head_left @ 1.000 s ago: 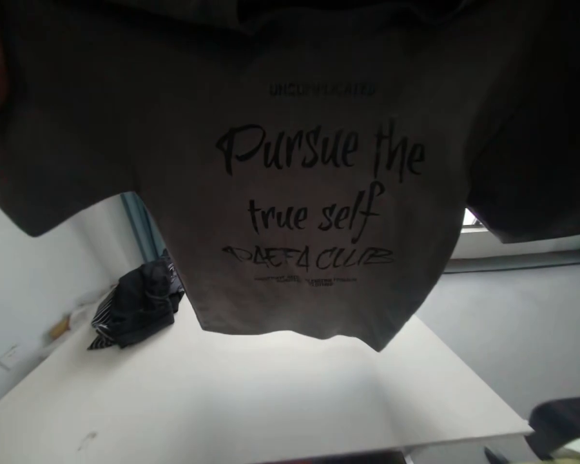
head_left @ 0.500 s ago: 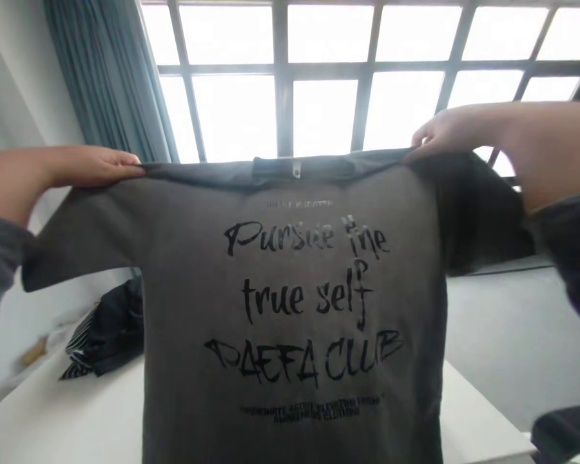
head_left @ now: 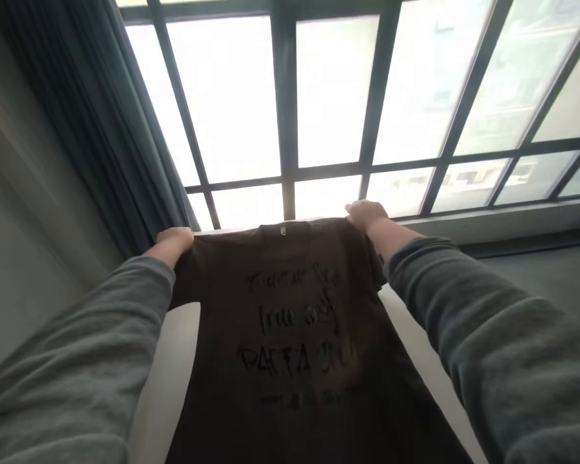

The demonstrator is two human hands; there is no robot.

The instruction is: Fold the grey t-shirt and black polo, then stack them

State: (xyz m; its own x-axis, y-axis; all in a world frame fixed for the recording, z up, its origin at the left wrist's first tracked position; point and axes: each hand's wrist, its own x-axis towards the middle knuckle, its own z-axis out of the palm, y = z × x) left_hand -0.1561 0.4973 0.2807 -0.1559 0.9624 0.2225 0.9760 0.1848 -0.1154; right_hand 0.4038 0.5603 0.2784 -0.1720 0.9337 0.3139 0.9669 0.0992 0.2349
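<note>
Left hand [head_left: 175, 240] and right hand [head_left: 368, 214] pinch dark shirt [head_left: 217, 361] at far shoulders. Long axis runs near from grip, both hands touching

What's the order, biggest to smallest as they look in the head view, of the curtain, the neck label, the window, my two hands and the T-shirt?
1. Window
2. T-shirt, counting only the part in view
3. Curtain
4. Left hand and right hand: too alike to rank
5. Neck label

Dark brown T-shirt [head_left: 299, 336], black lettering [head_left: 290, 359]; person's grey sleeves [head_left: 483, 341]; blue-grey curtain [head_left: 94, 116]
</note>
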